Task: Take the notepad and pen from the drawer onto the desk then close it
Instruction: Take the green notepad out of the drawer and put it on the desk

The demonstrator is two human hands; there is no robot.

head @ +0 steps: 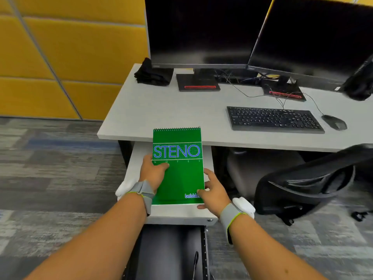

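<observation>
Green notepad (177,166) gripped by both hands' fingers (161,165), heading 12 o'clock toward worktop (161,110); pen (195,263) left in open drawer (171,251).

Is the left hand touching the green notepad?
Touching. The head view shows the left hand with its thumb pressed on the cover of the notepad.

both hands on green notepad above open drawers

green steno notepad (178,168) held over the pedestal's top, spiral edge overlapping the desk (161,110) front edge. left hand (152,171) grips its left side, thumb on the cover. right hand (212,190) pinches the lower right corner. open drawer (171,251) below, dark inside, pen (195,263) lying by its right wall. keyboard (274,119), mouse (334,122), two dark monitors (201,31) on the desk. office chair (306,180) at right.
</observation>
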